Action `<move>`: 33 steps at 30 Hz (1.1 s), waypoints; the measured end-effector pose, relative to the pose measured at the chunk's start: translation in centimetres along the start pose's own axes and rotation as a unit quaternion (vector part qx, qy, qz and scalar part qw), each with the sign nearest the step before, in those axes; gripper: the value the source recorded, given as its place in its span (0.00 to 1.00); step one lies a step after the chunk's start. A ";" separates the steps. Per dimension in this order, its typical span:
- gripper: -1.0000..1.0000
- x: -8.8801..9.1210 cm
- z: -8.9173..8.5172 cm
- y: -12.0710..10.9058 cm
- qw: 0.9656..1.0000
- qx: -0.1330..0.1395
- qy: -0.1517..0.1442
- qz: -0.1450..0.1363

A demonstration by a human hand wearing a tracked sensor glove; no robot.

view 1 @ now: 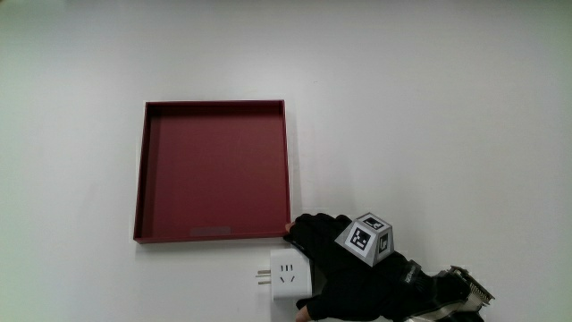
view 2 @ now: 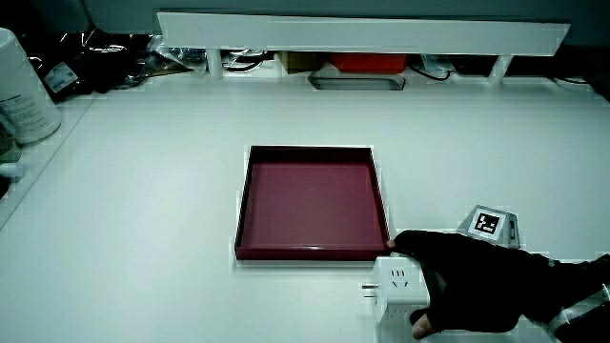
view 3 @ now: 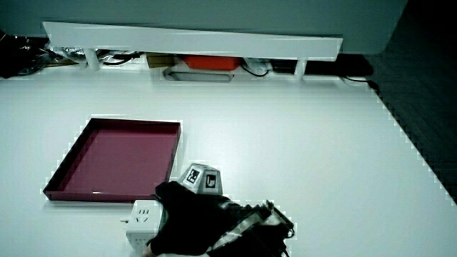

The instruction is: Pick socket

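A white cube socket [view 1: 286, 277] with plug prongs sticking out lies on the table, nearer to the person than the red tray [view 1: 148, 170]. The black-gloved hand [view 1: 332, 268], with its patterned cube [view 1: 365, 237] on the back, is wrapped around the socket, fingers on one edge and thumb on the edge nearest the person. In both side views the socket [view 2: 396, 284] [view 3: 141, 220] rests on the table in the hand [view 2: 477, 281] [view 3: 187, 218]. The tray [view 2: 250, 205] [view 3: 64, 168] has nothing in it.
A low white partition [view 2: 362, 33] [view 3: 193, 39] runs along the table's edge farthest from the person, with cables and a red object under it. A white cylindrical container [view 2: 21, 90] stands at the table's edge in a side view.
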 end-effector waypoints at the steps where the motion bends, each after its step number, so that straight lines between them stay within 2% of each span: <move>1: 0.56 -0.1 0.0 0.0 1.000 0.006 -0.002 0.001; 4: 0.66 0.2 -0.1 0.0 1.000 0.016 0.003 0.006; 7: 0.75 0.4 -0.2 0.0 1.000 0.013 -0.005 0.003; 9: 0.81 0.5 -0.3 0.0 0.999 0.034 -0.007 0.011; 12: 0.91 -0.6 0.5 -0.5 0.997 0.065 0.026 0.034; 15: 1.00 -0.9 0.5 -0.6 0.996 0.071 0.023 0.038; 17: 1.00 -1.0 0.5 -0.6 0.996 0.076 0.017 0.043; 21: 1.00 -1.5 1.3 -1.0 0.995 0.079 0.029 0.057; 26: 1.00 -2.6 3.2 -1.5 0.992 0.093 0.031 0.076; 33: 1.00 -4.2 6.2 -1.4 0.987 0.126 0.017 0.093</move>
